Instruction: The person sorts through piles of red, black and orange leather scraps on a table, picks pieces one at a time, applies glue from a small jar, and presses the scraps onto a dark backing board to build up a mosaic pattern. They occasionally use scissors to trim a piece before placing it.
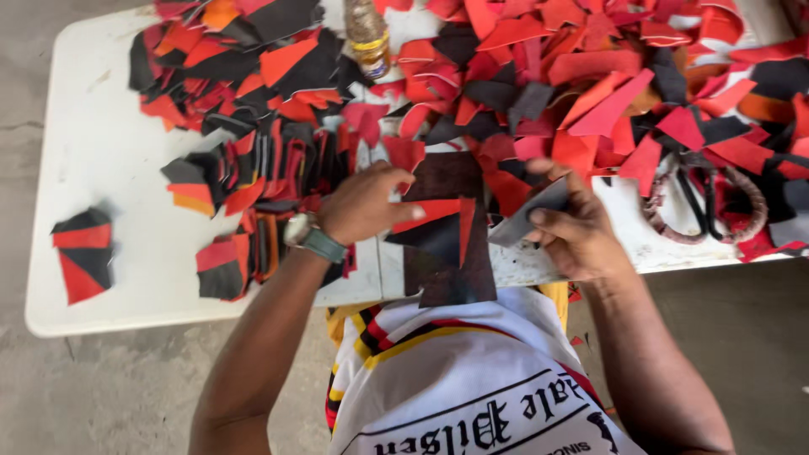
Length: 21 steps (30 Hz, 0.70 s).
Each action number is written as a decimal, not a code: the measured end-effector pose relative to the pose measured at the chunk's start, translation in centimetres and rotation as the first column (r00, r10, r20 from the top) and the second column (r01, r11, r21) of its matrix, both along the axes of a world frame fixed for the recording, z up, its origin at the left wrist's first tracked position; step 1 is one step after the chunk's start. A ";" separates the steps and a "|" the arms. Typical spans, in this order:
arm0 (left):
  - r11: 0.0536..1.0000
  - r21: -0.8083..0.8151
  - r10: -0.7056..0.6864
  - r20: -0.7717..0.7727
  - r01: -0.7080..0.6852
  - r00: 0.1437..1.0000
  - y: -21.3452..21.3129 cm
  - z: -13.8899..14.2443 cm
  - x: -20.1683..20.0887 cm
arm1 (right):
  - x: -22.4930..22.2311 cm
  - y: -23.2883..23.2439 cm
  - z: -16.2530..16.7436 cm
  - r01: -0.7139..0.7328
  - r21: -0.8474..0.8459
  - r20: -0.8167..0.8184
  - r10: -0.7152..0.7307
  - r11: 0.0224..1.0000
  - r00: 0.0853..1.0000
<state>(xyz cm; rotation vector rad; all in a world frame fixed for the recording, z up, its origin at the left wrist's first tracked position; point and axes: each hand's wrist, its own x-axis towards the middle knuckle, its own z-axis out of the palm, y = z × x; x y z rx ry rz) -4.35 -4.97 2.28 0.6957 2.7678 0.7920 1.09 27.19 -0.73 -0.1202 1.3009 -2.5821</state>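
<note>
While both forearms reach up from the near edge over the white table (pixel 109 168), the hands work at its middle. Left hand (pixel 364 204): wrist bent, palm down, fingers curled and spread loosely, fingertips resting on a dark brown leather panel (pixel 451 253) that lies flat and overhangs the near table edge; whether it pinches the red and black cut pieces (pixel 438 221) lying on that panel cannot be told. A watch with a green strap (pixel 313 238) sits on this wrist. Right hand (pixel 577 232): just right of the panel, fingers closed around a grey piece (pixel 531 215), thumb on top, the piece pointing left toward the panel. Far and right: a heap of red, orange and black scraps (pixel 607 76). Left of centre: stacked sorted pieces (pixel 253 168), and a small separate stack (pixel 83 253) near the left edge. Right: scissors with wrapped handles (pixel 704 202). Far centre: a bottle of amber liquid (pixel 369 38).
</note>
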 end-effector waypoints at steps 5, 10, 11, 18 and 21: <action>0.997 -0.029 0.073 -0.092 -0.076 0.993 1.0 -1.5 2.5 | -4.0 -1.6 -3.5 0.210 0.033 0.081 -0.212 0.977 0.974; 0.991 -0.075 0.109 -0.066 -0.114 0.992 0.8 -2.0 2.0 | -6.3 2.1 -2.9 0.245 0.138 -0.003 -0.247 0.960 0.969; 0.991 -0.083 0.102 -0.045 -0.106 0.994 0.6 -2.1 1.7 | -5.8 2.3 -2.6 0.228 0.162 -0.005 -0.230 0.960 0.973; 0.994 0.103 0.025 0.057 -0.031 0.998 -1.0 -4.3 -1.0 | -2.5 -0.3 -2.7 0.054 0.206 0.039 -0.063 0.977 0.997; 0.991 0.131 0.015 0.091 -0.027 0.996 -1.6 -5.0 -1.4 | -4.7 -2.2 -4.5 0.091 0.289 -0.062 -0.076 0.953 0.995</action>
